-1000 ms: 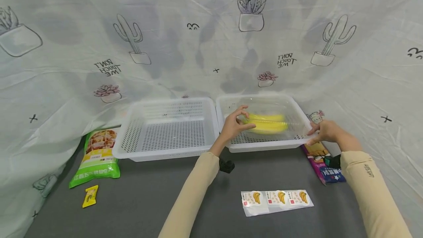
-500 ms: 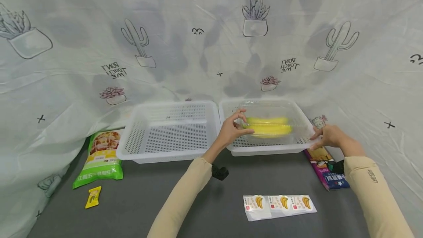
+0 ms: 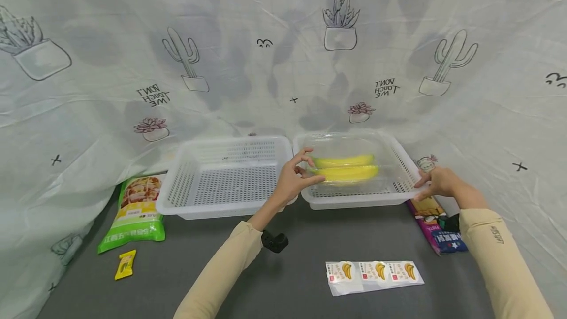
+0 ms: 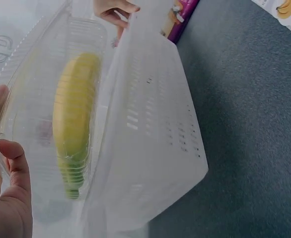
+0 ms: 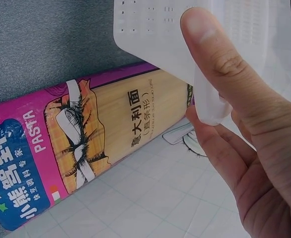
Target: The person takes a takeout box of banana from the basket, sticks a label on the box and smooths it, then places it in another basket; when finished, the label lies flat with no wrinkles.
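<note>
A clear plastic clamshell box point(image 3: 345, 145) with yellow bananas point(image 3: 350, 173) inside sits in the right white basket point(image 3: 354, 202). My left hand point(image 3: 291, 177) pinches the box at its left edge, thumb and fingers on either side of the rim; in the left wrist view one banana point(image 4: 76, 106) shows through the clear wall. My right hand point(image 3: 443, 182) grips the right rim of that same basket. Up close in the right wrist view, the thumb point(image 5: 220, 57) lies over the white rim point(image 5: 210, 104) and the fingers are under it.
A second white basket point(image 3: 235, 183) stands directly left. A pasta packet point(image 3: 436, 230) lies beside the right basket, under my right hand. Banana-print labels point(image 3: 374, 277) lie in front. At left are a green food bag point(image 3: 137, 210) and a small yellow packet point(image 3: 125, 264). A printed sheet point(image 3: 248, 63) hangs behind.
My left hand has moved left, and the banana box has shifted left with it inside the right basket. My right hand has stayed on the basket's rim.
</note>
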`<state>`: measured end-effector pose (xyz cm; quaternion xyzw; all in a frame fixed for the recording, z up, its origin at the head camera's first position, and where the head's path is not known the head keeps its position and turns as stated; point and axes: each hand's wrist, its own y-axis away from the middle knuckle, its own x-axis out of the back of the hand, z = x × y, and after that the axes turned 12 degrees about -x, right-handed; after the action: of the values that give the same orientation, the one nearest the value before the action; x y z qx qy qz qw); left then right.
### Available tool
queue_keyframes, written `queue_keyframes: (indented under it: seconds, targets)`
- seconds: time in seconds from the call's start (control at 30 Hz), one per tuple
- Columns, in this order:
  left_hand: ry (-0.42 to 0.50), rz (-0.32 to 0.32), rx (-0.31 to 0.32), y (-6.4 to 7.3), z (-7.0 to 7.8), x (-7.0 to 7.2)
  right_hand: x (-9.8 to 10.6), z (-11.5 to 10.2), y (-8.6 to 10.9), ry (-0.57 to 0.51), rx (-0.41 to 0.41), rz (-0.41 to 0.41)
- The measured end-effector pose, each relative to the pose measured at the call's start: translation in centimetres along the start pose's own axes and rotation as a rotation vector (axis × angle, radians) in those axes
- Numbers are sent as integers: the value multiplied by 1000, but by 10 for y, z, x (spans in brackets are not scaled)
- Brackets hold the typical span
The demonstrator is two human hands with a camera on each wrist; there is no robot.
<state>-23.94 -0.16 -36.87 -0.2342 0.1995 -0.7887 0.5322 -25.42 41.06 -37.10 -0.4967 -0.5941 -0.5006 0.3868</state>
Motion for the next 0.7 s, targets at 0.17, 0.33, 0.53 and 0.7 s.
queue_keyframes:
  seconds: [0.17, 0.33, 0.53, 0.7]
  targets:
    - [-31, 12, 7, 5, 7, 11, 0, 0, -1, -6, -8, -11]
    - [-15, 33, 27, 14, 8, 23, -5, -1, -1, -28, -9, -29]
    - [-37, 31, 28, 27, -4, 31, -5, -1, 0, -18, -28, -26]
    - [-58, 68, -14, 39, 7, 29, 3, 1, -1, -4, -20, -28]
